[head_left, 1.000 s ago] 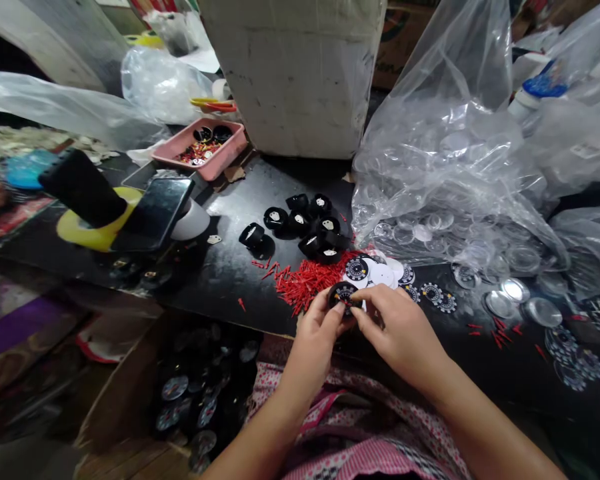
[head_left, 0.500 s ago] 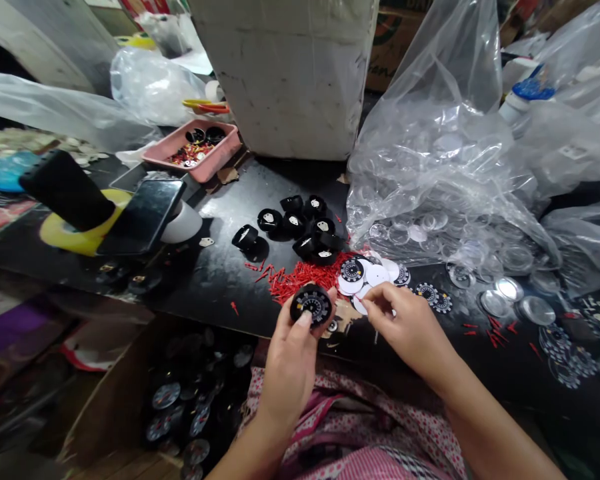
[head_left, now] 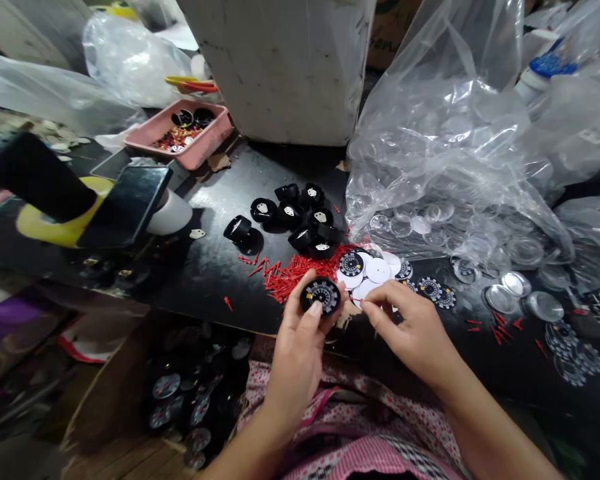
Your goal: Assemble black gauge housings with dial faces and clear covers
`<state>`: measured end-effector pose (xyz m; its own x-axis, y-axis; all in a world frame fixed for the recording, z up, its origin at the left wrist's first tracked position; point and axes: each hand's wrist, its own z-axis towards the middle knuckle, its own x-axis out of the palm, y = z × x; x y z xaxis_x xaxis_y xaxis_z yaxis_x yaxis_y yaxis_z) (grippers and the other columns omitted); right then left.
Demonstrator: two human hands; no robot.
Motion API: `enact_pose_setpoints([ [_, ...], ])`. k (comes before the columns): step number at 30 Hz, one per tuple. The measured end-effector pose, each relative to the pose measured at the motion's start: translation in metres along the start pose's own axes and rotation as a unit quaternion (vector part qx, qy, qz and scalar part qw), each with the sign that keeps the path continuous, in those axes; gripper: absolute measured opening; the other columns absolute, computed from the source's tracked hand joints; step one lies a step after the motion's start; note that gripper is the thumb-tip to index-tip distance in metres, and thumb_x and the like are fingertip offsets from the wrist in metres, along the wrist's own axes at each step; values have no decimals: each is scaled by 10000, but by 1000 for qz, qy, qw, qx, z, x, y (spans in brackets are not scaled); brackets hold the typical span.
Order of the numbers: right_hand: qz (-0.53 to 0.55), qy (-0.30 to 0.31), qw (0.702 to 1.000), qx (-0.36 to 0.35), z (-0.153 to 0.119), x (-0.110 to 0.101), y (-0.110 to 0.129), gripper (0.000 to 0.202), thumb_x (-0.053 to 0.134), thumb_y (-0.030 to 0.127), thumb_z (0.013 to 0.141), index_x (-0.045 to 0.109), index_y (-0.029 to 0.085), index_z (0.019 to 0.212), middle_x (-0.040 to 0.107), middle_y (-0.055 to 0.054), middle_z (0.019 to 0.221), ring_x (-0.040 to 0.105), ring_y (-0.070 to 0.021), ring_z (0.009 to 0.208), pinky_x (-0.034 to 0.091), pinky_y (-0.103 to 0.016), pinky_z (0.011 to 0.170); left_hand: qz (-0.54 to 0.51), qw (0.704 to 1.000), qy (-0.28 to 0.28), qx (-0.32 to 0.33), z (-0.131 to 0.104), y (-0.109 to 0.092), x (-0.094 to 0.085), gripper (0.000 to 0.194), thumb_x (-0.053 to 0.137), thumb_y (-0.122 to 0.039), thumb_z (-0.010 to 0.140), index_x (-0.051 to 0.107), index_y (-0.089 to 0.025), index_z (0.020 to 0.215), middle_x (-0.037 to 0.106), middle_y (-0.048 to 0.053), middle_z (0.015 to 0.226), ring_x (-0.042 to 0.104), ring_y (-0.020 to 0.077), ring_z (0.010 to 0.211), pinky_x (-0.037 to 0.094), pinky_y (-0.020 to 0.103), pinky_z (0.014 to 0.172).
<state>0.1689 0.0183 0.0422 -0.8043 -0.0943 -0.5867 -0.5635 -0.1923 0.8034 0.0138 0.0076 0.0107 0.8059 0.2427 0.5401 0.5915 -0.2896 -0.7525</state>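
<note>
My left hand (head_left: 300, 333) is closed around a round black gauge (head_left: 321, 297), its printed dial facing up and my thumb lying on the near edge of the face. Just right of it, my right hand (head_left: 400, 317) pinches thumb and forefinger together; what is between them is too small to make out. Beyond both hands lies a heap of red pointers (head_left: 293, 277). White discs (head_left: 379, 270) and a black printed dial (head_left: 351, 264) are spread beside the heap. Several black gauge cups (head_left: 290, 213) with pale plates inside stand farther back.
A pink tray (head_left: 200, 153) of small parts sits at the back left, near a propped phone (head_left: 130, 207). Clear plastic bags (head_left: 445, 153) with transparent covers fill the right side. Below the table edge, a carton (head_left: 100, 387) contains several gauges.
My left hand has brought the gauge slightly right and up, nearer my right hand. My right hand keeps its pinch. The camera view has shifted a little.
</note>
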Motion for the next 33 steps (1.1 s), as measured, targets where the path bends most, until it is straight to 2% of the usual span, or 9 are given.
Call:
enact_pose_setpoints([
  [3,31,11,999,-4,0,0,6,135,550,247,941,611,212,827,610,4,799,555,-144,742,405,-276,699,93,996,12,6,6,6,-3,356,656,-319,858,602,-271,1207,721,41,1127,675,219,1066,501,375,982],
  [6,-12,17,1000,-1,1,1,9,144,542,231,940,607,207,814,607,-6,801,558,-158,762,391,-294,718,142,988,55,16,6,9,0,260,642,-307,874,637,-254,1128,702,27,1154,646,189,1090,482,316,981],
  [11,-85,34,996,1,-1,1,9,137,523,229,947,615,205,848,624,-7,810,557,-171,764,357,-327,731,200,977,63,46,-2,2,6,227,604,-234,894,614,-238,1121,714,14,1130,648,152,1084,476,273,980],
  [20,1,34,999,8,-2,-1,11,171,541,243,947,620,218,798,634,10,759,556,-154,730,382,-320,735,184,978,81,54,-6,-1,2,220,630,-256,886,624,-251,1106,722,11,1103,676,158,1003,508,271,910],
  [25,-20,27,999,12,-6,-3,12,158,545,235,947,614,221,805,640,17,766,545,-155,730,352,-328,727,195,976,76,66,-10,-4,3,226,644,-233,869,630,-239,1094,730,16,1059,680,165,1000,513,269,901],
  [29,-32,19,999,4,-9,-1,15,170,546,213,944,585,212,779,625,23,738,535,-151,715,342,-323,726,225,969,48,93,-12,-6,6,182,660,-199,839,637,-239,1016,734,-8,943,692,151,909,525,250,840],
  [33,-33,9,999,6,-14,4,19,193,537,213,952,578,209,764,623,17,732,536,-154,717,355,-313,721,259,958,35,120,-13,-5,5,224,664,-166,816,664,-241,1027,744,3,951,698,172,896,529,273,833],
])
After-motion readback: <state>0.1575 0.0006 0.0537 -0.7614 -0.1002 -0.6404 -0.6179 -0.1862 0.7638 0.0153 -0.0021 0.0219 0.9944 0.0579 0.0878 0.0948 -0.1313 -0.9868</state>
